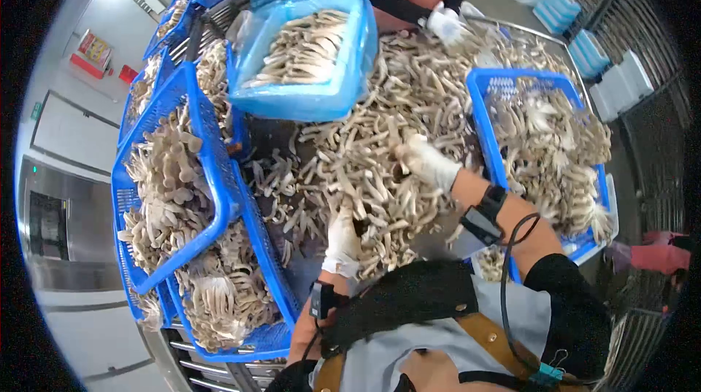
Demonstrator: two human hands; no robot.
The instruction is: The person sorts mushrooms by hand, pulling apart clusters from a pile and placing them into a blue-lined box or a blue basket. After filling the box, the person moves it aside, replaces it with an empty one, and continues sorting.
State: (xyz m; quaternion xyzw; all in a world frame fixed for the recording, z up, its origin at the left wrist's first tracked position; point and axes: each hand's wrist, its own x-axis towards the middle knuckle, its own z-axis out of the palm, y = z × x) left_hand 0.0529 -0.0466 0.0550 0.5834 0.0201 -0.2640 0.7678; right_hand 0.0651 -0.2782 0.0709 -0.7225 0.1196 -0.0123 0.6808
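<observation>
Both my hands wear white gloves and work in a large heap of loose mushrooms (387,195) on the table. My left hand (342,235) is at the near left part of the heap, its fingers among the stems. Further up and to the right, my right hand (427,160) has its fingers bent around mushrooms at the heap's middle. Beyond my hands, a light blue tray (292,103) lined with clear plastic holds mushrooms laid in rows.
Blue baskets of mushroom clusters stand at the left (226,206) and right (499,165). Across the table a co-worker's gloved hand (447,25) touches the heap. Light blue crates (588,52) stand at the far right; a pink sleeve (659,257) shows at the right edge.
</observation>
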